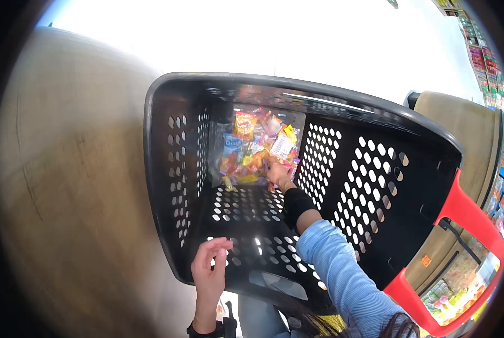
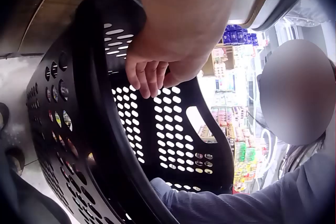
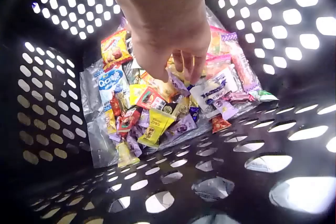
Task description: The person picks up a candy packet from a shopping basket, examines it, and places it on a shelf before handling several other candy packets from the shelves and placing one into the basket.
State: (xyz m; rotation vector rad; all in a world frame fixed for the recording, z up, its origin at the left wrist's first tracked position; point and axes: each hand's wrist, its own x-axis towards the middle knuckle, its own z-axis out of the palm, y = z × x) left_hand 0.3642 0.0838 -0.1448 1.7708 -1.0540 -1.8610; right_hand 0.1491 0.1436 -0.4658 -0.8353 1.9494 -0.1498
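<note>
A pile of wrapped candies and snack packets (image 3: 160, 124) lies on a clear plastic bag (image 3: 100, 145) at the bottom of a black shopping basket (image 1: 252, 211). My right hand (image 1: 276, 172) reaches deep into the basket. In the right wrist view its bent fingers and thumb pinch a purple-wrapped candy (image 3: 180, 86) on top of the pile. A yellow packet (image 3: 157, 128), a blue-and-white packet (image 3: 112, 85) and a white packet (image 3: 212, 91) lie around it. My left hand (image 1: 209, 267) hovers by the basket's near side, fingers loosely bent with nothing in them.
The basket's red handle (image 1: 485, 225) sticks out at the right. A wooden surface (image 1: 77, 186) spans the left, and another wooden piece (image 1: 460, 127) stands at the right. Stocked shelves (image 1: 488, 73) line the far right. Another person (image 2: 296, 92) appears in the left wrist view.
</note>
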